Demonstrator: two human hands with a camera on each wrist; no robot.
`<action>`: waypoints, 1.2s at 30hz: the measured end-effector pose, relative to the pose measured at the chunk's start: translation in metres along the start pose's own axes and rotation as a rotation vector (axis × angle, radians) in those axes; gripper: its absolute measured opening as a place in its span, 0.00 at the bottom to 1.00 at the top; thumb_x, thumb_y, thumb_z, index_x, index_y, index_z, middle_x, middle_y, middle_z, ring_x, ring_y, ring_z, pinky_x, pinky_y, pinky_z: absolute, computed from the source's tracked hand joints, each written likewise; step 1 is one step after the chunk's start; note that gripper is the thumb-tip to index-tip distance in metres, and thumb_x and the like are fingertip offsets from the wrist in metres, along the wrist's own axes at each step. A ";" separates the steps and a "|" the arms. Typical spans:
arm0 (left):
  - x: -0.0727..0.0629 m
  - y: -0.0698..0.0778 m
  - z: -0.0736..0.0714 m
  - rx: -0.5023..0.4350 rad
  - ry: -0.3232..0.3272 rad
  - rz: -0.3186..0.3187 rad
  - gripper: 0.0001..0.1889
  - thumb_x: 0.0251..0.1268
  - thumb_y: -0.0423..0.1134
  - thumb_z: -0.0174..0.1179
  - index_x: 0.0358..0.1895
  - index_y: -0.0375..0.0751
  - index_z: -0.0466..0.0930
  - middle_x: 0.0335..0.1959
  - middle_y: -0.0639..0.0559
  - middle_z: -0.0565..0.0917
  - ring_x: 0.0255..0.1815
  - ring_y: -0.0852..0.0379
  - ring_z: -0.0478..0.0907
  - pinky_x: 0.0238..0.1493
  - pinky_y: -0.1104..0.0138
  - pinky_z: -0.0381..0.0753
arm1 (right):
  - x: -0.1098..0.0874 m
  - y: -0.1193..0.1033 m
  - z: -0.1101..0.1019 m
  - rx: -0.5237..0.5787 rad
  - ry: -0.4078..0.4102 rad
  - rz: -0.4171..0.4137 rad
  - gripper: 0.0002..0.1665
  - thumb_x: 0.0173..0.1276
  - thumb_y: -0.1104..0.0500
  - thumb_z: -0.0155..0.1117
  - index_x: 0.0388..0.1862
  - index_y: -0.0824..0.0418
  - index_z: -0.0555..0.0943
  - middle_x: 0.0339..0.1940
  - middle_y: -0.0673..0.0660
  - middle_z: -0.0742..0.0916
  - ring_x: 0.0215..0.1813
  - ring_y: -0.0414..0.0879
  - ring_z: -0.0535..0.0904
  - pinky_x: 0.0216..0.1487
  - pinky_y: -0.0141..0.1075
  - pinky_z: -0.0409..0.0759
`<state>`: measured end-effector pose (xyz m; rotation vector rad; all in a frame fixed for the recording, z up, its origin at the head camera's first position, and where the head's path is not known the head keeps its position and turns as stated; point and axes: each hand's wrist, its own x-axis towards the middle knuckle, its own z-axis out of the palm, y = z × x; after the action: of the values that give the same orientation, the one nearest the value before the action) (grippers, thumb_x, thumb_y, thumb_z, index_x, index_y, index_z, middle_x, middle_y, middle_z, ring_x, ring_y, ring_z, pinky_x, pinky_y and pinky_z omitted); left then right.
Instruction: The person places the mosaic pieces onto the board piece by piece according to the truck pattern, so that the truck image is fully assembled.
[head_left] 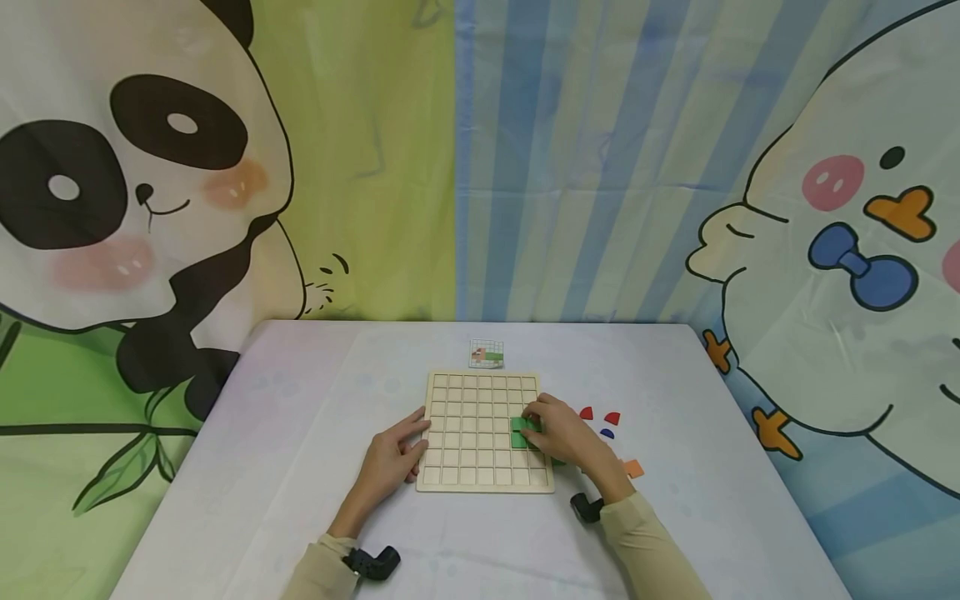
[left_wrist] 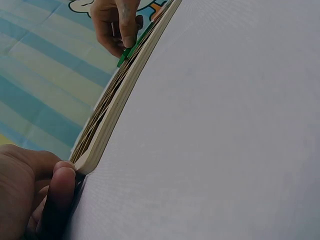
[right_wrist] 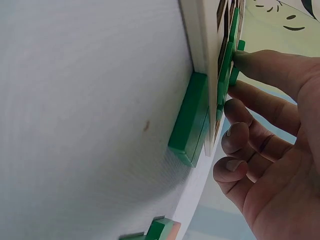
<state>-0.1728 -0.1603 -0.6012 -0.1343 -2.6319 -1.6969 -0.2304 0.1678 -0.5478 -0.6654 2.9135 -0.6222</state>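
At lower centre, a pale beige gridded board (head_left: 472,433) bears green tiles (head_left: 518,437); to the right are red pieces (head_left: 587,413), a dark-blue piece (head_left: 607,433) and an orange piece (head_left: 634,468). The card (head_left: 491,356) looks pinkish and green, though tiny. Blue-and-cream stripes pattern the upper-right backdrop (head_left: 585,158).

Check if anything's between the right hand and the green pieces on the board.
Nothing visible. The right hand already touches the green pieces on the board. The left hand is at the opposite edge; the red pieces lie off to the right.
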 end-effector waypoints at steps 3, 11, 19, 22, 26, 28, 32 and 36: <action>0.000 0.000 0.000 0.000 0.003 0.005 0.24 0.72 0.29 0.67 0.69 0.42 0.82 0.79 0.52 0.75 0.14 0.60 0.77 0.15 0.68 0.80 | 0.001 0.000 0.000 -0.003 -0.002 -0.005 0.13 0.70 0.53 0.76 0.49 0.57 0.89 0.39 0.48 0.81 0.38 0.39 0.73 0.42 0.33 0.78; 0.001 0.001 0.002 0.005 0.018 0.023 0.23 0.72 0.29 0.66 0.69 0.40 0.82 0.79 0.49 0.75 0.13 0.62 0.76 0.14 0.68 0.80 | 0.002 0.000 0.000 0.006 -0.006 0.000 0.14 0.70 0.53 0.76 0.50 0.57 0.88 0.41 0.49 0.82 0.39 0.40 0.74 0.43 0.34 0.79; 0.003 0.003 0.000 0.000 0.008 0.004 0.23 0.72 0.29 0.66 0.69 0.40 0.82 0.79 0.51 0.74 0.14 0.60 0.77 0.14 0.68 0.80 | 0.003 -0.001 -0.002 0.012 -0.017 0.002 0.15 0.70 0.53 0.76 0.51 0.58 0.88 0.42 0.50 0.82 0.40 0.40 0.74 0.44 0.35 0.81; 0.002 0.003 -0.001 0.003 -0.001 0.000 0.23 0.72 0.30 0.67 0.69 0.41 0.82 0.80 0.52 0.74 0.14 0.60 0.78 0.15 0.68 0.81 | 0.003 -0.002 -0.002 0.014 -0.022 0.006 0.15 0.70 0.53 0.76 0.51 0.58 0.88 0.42 0.50 0.82 0.40 0.40 0.74 0.45 0.35 0.80; 0.002 0.003 -0.002 0.002 -0.005 0.000 0.23 0.73 0.31 0.67 0.69 0.41 0.82 0.80 0.52 0.74 0.14 0.60 0.78 0.15 0.68 0.81 | 0.003 -0.002 -0.002 0.015 -0.026 0.013 0.15 0.70 0.53 0.76 0.51 0.58 0.88 0.42 0.50 0.82 0.40 0.39 0.74 0.45 0.35 0.80; 0.001 0.003 -0.002 -0.001 -0.005 -0.001 0.23 0.72 0.30 0.67 0.69 0.41 0.82 0.80 0.52 0.74 0.14 0.60 0.78 0.15 0.68 0.81 | 0.003 -0.002 -0.002 0.015 -0.027 0.011 0.16 0.70 0.53 0.76 0.52 0.58 0.88 0.42 0.50 0.82 0.40 0.40 0.74 0.45 0.35 0.80; 0.000 0.002 -0.001 -0.007 -0.003 0.000 0.23 0.72 0.30 0.67 0.69 0.41 0.82 0.80 0.52 0.74 0.14 0.60 0.78 0.15 0.67 0.81 | 0.003 -0.002 -0.003 0.014 -0.031 0.005 0.16 0.71 0.52 0.75 0.52 0.58 0.88 0.42 0.51 0.82 0.40 0.40 0.74 0.45 0.36 0.80; 0.000 0.002 0.000 -0.014 0.000 0.000 0.24 0.72 0.29 0.67 0.69 0.40 0.82 0.79 0.51 0.74 0.14 0.60 0.78 0.15 0.67 0.81 | 0.002 -0.003 -0.002 0.017 -0.032 0.008 0.17 0.70 0.53 0.76 0.53 0.58 0.88 0.42 0.51 0.82 0.40 0.40 0.74 0.45 0.36 0.80</action>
<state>-0.1728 -0.1599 -0.5996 -0.1345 -2.6210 -1.7155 -0.2315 0.1655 -0.5448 -0.6556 2.8763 -0.6292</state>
